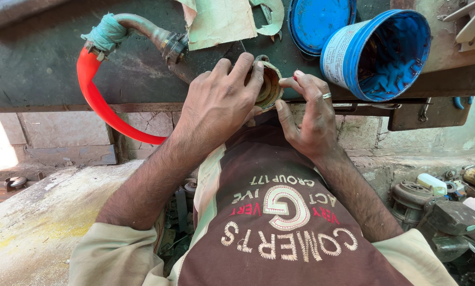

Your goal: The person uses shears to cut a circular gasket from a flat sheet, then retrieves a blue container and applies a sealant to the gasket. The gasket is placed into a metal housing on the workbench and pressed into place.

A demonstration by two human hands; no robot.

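Observation:
My left hand (216,103) grips a round brass-coloured metal part (269,85) at the near edge of a dark workbench (41,69), fingers curled over its top rim. My right hand (310,114), with a ring on one finger, touches the same part from the right side with thumb and fingertips. The part's hollow inside faces me. Both forearms reach up from my brown shirt.
A red hose (97,100) joins a metal pipe fitting (158,34) wrapped in green tape at the bench's left. A blue tub (386,53) lies tipped beside its blue lid (319,18). Torn paper (221,21) lies behind. Scrap metal parts (449,212) pile at the lower right.

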